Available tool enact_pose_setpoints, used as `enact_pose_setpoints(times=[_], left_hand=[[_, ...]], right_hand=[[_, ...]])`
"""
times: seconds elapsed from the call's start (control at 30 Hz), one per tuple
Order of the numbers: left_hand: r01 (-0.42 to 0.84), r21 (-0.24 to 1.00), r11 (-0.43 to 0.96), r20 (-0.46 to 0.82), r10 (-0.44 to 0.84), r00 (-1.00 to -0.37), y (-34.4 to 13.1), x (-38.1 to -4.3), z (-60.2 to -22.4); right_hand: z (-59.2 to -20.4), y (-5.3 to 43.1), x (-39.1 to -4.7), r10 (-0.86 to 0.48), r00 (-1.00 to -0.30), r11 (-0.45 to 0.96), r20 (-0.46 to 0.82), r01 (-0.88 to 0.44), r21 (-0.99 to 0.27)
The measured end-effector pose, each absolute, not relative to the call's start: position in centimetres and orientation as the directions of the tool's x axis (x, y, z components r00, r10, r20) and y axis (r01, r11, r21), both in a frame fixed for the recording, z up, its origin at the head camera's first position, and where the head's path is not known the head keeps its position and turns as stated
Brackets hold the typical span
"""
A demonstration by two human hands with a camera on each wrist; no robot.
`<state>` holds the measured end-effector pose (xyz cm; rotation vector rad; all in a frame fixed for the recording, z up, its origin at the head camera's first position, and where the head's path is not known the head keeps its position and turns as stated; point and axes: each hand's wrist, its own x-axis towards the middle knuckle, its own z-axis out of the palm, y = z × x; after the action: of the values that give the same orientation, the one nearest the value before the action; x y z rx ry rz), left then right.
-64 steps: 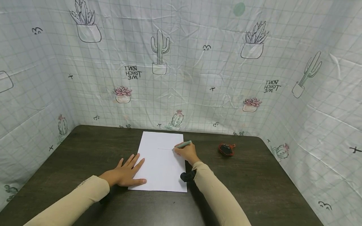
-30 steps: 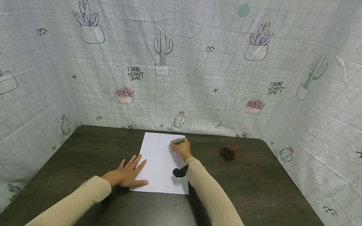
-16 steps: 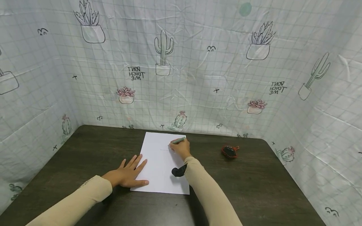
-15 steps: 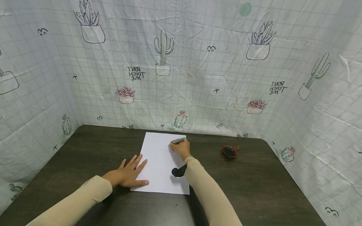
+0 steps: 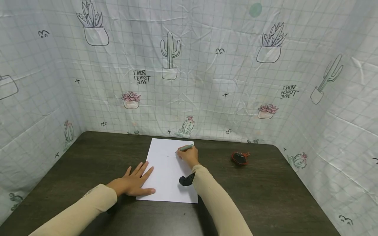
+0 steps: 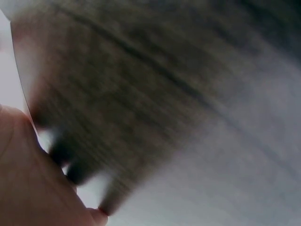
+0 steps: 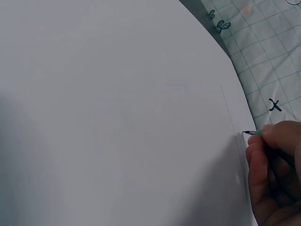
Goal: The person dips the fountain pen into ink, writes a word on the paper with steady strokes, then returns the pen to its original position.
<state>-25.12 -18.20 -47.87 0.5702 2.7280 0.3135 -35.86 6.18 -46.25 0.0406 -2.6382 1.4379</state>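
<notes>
A white sheet of paper lies on the dark wooden table. My right hand pinches a grey-green pen, its tip at the upper part of the sheet. Just left of the fingers, a thin straight line runs across the paper. In the right wrist view the pen's dark tip sits beside that line, and the right hand has its fingers curled round the barrel. My left hand rests with spread fingers on the sheet's lower left edge; the left wrist view shows part of that hand.
A small black object with an orange-red rim lies on the table right of the paper. A white cloth printed with cacti stands behind and at both sides. A black wrist device hangs from the right sleeve over the paper.
Over two seconds my right hand has shifted left and slightly up with the pen, from the line's right end to just above the line. The left hand has stayed on the paper.
</notes>
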Motion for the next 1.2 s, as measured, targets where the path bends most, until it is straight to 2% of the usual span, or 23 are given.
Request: enact_pose_setpoints(times=[0.23,0.37,0.63,1.2], left_hand=[[0.352,0.324,0.878,-0.29,0.446,-0.847,-17.9,-24.3,-46.0],[0.347,0.31,0.885,-0.294,0.436,-0.851,-17.7,-24.0,-45.5],[0.35,0.293,0.89,-0.278,0.429,-0.859,-18.1,-24.8,-47.4],[0.353,0.277,0.894,-0.272,0.425,-0.863,-18.2,-25.2,-48.1]], right_hand=[[-46.1,6.1,-35.5,0.032,-0.991,0.556,0.126,-0.087,-0.826],[-46.2,6.2,-35.3,0.02,-0.99,0.558,0.141,-0.106,-0.823],[-46.2,6.3,-34.9,0.015,-0.991,0.55,0.131,-0.102,-0.829],[-46.5,6.6,-34.1,-0.01,-0.993,0.593,0.12,-0.103,-0.799]])
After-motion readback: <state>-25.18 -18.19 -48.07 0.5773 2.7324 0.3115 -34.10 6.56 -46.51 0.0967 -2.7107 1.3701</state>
